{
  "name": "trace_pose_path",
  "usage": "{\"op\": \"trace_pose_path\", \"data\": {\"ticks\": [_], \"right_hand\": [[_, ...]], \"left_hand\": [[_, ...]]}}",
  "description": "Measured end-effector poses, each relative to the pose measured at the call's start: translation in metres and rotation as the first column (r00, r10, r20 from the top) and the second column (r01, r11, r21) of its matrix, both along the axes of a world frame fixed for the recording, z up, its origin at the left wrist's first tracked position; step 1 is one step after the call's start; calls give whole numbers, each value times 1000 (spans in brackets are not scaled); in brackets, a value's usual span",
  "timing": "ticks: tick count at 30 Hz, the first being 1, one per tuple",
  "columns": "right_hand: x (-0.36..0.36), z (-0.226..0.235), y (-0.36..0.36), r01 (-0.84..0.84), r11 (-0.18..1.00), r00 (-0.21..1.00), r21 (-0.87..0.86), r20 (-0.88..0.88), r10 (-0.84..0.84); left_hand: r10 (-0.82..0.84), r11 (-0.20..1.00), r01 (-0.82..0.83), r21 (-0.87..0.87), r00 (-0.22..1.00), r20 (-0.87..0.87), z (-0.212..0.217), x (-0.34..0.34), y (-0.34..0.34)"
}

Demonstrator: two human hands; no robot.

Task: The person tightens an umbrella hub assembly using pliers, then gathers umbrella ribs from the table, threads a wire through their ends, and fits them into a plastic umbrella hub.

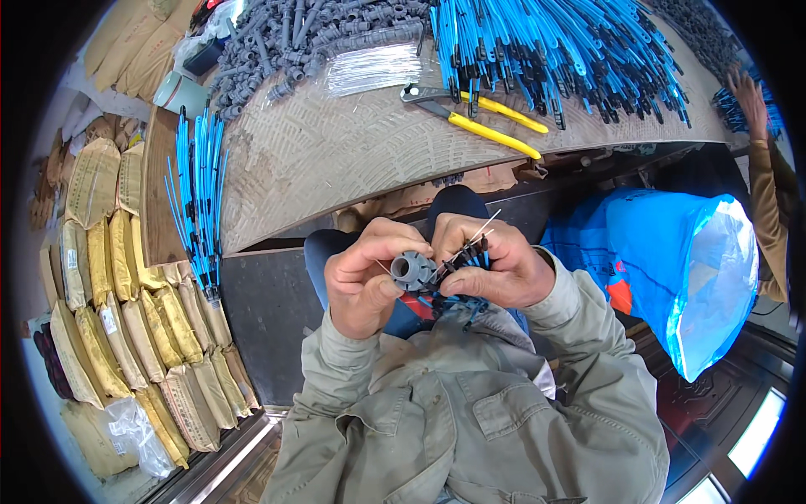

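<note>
In front of my chest, my left hand is closed on a grey plastic tube fitting whose round open end faces up. Against its other side, my right hand pinches a bunch of thin blue strips with black ends. A thin pale wire sticks up past the right fingers, and another wire end shows by the left fingers. Where fitting, strips and wire meet is partly covered by my fingers.
On the worktop lie yellow-handled pliers, a stack of straight wires, grey fittings and blue strips. Another bundle sits left. A blue sack stands right, near another person's hand. Packed bags are stacked left.
</note>
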State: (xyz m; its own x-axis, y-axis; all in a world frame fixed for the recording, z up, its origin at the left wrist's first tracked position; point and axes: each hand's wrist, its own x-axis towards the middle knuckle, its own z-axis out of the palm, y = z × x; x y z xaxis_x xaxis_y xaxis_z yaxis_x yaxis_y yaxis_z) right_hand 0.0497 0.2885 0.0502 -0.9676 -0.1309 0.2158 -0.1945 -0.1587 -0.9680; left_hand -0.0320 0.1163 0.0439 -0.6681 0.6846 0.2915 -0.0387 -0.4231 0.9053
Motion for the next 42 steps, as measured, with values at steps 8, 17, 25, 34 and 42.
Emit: {"op": "trace_pose_path", "data": {"ticks": [8,17,25,34,42], "right_hand": [[-3,-19,-11,-28,985,998,-170,43,36],[2,-39,-19,-104,882,983,-459,87,162],[4,-25,-28,11,931,991,-366,129,38],[-6,-20,-21,-90,966,986,-243,116,121],[-2,-5,-14,-275,935,944,-226,120,307]], "left_hand": [[-235,968,240,-65,969,81,-9,-18,-13],[-368,928,371,-31,927,73,-3,-22,-10],[-305,952,303,45,922,240,1,-11,-10],[-437,896,444,26,890,-131,-10,-42,-17],[-332,936,346,-59,818,-470,22,-45,-4]]}}
